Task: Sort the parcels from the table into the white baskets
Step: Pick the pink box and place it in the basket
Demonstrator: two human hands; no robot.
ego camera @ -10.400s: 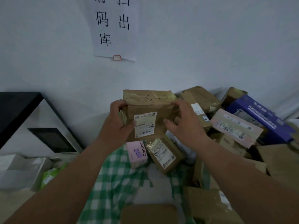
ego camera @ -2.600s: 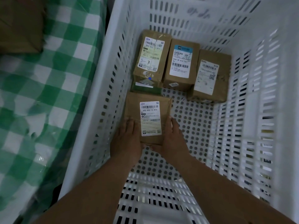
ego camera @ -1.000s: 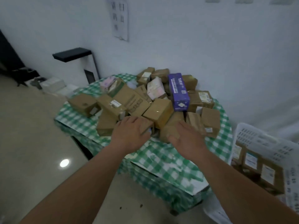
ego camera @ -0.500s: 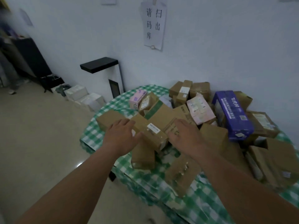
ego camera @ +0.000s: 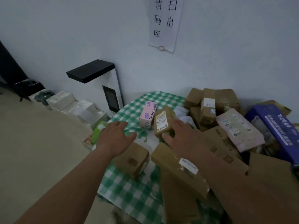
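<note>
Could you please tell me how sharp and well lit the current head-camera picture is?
Head view: dim, bluish light; pink box lettering reads sharply; the near brown parcel and forearms smear with motion blur; wide-angle lens bends the wall and wall notice.

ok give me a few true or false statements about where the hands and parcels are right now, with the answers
1. The left hand grips the pink "Contact lenses" box. False: it hovers open over the green-and-white checked tablecloth, short of the box.
2. The right hand is at the small brown parcel with a white label. True.
3. The pink box lies left of that small brown parcel. True.
4. The long blue carton sits at the left edge of the table. False: it lies at the right side of the pile.
5. A paper sign with black characters hangs on the wall. True.
</note>
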